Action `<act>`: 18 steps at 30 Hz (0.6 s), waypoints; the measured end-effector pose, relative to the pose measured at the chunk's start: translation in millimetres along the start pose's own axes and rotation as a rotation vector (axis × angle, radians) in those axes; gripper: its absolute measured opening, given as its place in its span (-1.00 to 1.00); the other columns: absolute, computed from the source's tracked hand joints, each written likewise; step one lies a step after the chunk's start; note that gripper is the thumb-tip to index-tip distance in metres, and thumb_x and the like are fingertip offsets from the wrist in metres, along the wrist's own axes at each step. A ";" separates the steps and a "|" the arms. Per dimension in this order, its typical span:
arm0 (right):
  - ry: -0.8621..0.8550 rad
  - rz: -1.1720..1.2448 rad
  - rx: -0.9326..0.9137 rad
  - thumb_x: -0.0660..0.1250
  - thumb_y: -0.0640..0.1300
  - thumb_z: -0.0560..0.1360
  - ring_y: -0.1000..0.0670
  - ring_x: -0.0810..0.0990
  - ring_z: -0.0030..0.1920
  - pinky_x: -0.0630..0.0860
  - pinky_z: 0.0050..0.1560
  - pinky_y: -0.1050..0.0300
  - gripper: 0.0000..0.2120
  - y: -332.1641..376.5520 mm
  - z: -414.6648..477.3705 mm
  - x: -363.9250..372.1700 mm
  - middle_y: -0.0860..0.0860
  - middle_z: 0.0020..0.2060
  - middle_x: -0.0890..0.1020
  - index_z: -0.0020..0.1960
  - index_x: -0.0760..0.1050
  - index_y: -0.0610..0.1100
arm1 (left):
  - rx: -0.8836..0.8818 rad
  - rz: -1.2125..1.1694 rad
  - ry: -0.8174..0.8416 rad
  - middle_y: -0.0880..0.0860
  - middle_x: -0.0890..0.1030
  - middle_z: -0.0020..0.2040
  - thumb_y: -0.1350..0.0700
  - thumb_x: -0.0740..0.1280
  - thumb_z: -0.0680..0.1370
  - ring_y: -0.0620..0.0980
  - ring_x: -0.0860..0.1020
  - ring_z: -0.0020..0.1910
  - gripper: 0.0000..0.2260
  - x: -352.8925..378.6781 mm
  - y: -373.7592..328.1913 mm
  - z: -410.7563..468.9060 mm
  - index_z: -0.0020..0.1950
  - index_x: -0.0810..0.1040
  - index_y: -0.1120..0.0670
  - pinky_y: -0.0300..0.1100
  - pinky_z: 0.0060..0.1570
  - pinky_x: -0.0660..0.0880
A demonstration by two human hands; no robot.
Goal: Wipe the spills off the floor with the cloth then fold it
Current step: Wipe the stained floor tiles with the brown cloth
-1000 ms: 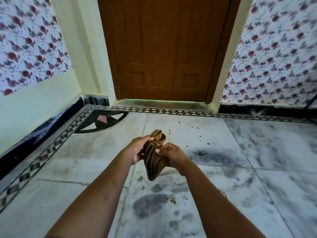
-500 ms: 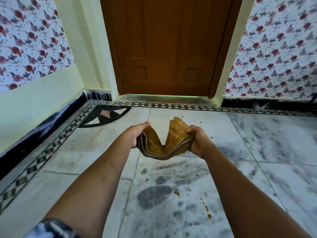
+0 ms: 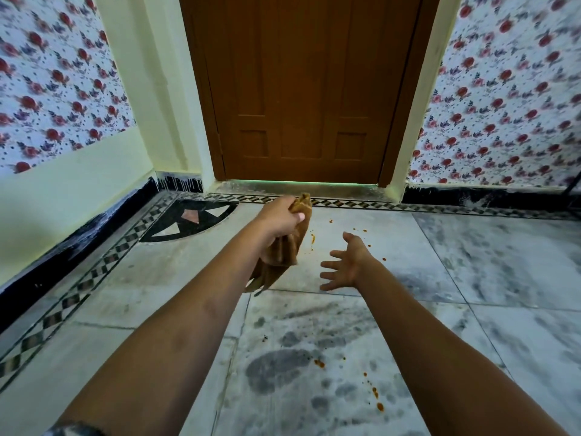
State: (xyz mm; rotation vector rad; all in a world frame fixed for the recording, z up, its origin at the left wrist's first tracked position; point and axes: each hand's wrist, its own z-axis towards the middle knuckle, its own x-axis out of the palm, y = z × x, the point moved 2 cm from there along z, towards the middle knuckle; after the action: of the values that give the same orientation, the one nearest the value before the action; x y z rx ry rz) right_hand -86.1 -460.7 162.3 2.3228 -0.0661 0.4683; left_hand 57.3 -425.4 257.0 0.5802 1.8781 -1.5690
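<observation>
The mustard-brown cloth (image 3: 290, 247) hung bunched above the marble floor (image 3: 471, 262), gripped near its top by the left hand (image 3: 279, 220). Orange spills (image 3: 375, 393) dotted the floor at the cloth's three and five o'clock.

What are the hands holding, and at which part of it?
The left hand grips the brown cloth near its upper end, and the rest of the cloth hangs down below the hand. The right hand is open and holds nothing.

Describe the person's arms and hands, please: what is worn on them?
Both are bare: the left forearm and right forearm have no sleeves, and the left hand and right hand show no gloves, rings or watch. Only at the bottom left corner a dark-and-white patterned sleeve edge appears on the left arm.
</observation>
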 end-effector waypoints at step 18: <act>0.222 0.499 -0.222 0.09 0.48 0.32 -0.30 0.44 0.27 0.30 0.29 -0.36 -0.18 -11.9 16.5 28.9 -0.19 0.30 0.47 0.35 0.38 -0.07 | 0.077 -0.522 0.401 0.03 0.60 -0.02 0.17 0.24 0.59 -0.04 0.59 -0.06 -0.84 -7.2 -27.6 -14.5 0.15 0.49 -0.01 -0.22 -0.10 0.56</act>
State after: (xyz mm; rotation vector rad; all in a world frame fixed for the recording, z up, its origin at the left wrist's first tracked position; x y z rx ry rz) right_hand -51.8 -461.0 153.7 2.0115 -0.5689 0.9145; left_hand 41.1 -416.4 283.1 0.4864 2.4200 -1.9712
